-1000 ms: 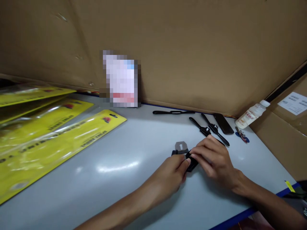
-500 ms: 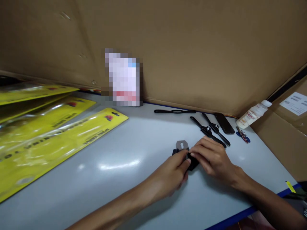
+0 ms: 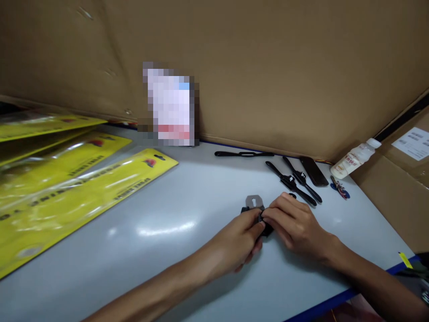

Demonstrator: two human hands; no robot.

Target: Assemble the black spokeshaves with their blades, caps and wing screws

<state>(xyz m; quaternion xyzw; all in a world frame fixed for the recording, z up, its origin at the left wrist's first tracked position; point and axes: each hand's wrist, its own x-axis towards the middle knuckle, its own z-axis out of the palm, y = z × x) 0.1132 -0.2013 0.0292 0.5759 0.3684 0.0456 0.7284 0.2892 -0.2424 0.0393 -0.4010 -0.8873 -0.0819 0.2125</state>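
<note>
Since a second ago: both hands have crept a touch farther up the desk (image 3: 187, 210), pinch unchanged, and the small black part between them is more covered now
Left hand (image 3: 239, 243): fingertips closed together on the near-left end of the black part (image 3: 264, 226), knuckles resting low on the desk
Right hand (image 3: 295, 223): fingers curled over the part from the right, thumb and forefinger clamped on it, meeting the left hand's tips
Where it lies: on the desk, right between the two grips; a grey metal plate (image 3: 254, 201) with a keyhole slot pokes out just behind, touching the part (joined or only leaning, cannot tell)
How it will handle: looks light and stiff, hard plastic or metal, small enough to slip; best pinched by its ends, as now
Around: more black tools (image 3: 291, 182) beyond the right hand, a white bottle (image 3: 354, 158) by the cardboard wall (image 3: 268, 67), yellow packs (image 3: 83, 188) well off to the left
</note>
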